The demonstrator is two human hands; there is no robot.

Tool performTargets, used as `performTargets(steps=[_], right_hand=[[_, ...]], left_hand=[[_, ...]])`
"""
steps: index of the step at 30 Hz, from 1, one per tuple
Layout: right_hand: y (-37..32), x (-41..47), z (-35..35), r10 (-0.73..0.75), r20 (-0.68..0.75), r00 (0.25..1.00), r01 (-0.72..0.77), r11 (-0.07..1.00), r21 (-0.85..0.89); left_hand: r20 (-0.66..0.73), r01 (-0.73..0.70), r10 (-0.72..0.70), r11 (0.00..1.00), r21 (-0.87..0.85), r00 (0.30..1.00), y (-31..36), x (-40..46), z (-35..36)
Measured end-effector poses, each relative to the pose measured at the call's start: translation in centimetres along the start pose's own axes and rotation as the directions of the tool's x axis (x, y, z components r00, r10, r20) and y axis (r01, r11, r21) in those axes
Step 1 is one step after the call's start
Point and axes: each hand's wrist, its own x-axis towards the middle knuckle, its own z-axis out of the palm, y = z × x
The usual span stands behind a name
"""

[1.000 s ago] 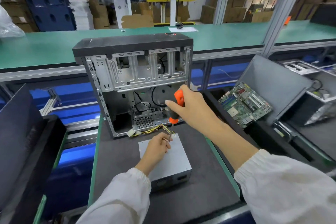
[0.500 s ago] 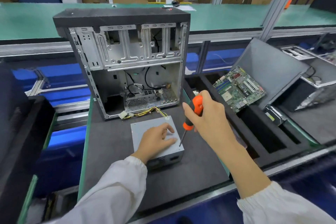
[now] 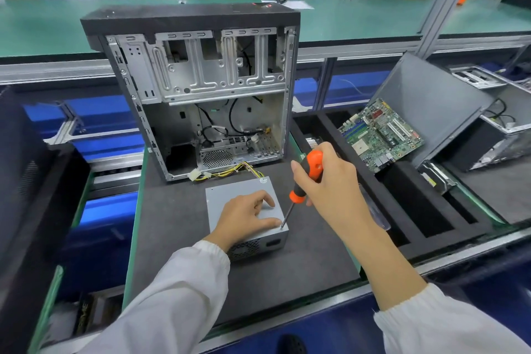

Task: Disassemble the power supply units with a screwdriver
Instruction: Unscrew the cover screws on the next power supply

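We judge the power supply unit (image 3: 238,195) a rigid, heavy metal box, so our left hand (image 3: 247,217) presses spread fingers on its lid while our right hand (image 3: 324,181) wraps the screwdriver (image 3: 304,181) at the near right corner.

A second ago my left hand (image 3: 247,218) pinched at the far edge of the power supply unit (image 3: 244,195), by its yellow wires, with my right hand (image 3: 324,181) holding the screwdriver (image 3: 304,181) above them. My left hand now rests flat on the unit's top. The screwdriver tip has moved to the unit's near right corner and touches it.
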Motion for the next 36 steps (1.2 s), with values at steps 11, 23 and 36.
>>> performTargets(steps=[11, 23, 36], right_hand=[[0.0, 0.1, -0.1, 0.025, 0.01, 1.0, -0.026, 0.995, 0.092], [-0.1, 0.3, -0.2, 0.02, 0.036, 0.999, -0.019, 1.0, -0.011], [-1.0, -0.8, 1.4, -0.009, 0.131, 0.991, 0.021, 0.995, -0.094]], left_hand=[[-0.001, 0.003, -0.003, 1.0, -0.01, 1.0, -0.1, 0.0, 0.0], [-0.007, -0.009, 0.009, 1.0, -0.012, 1.0, -0.3, 0.2, 0.1], [-0.016, -0.02, 0.019, 1.0, -0.01, 1.0, -0.6, 0.3, 0.3]])
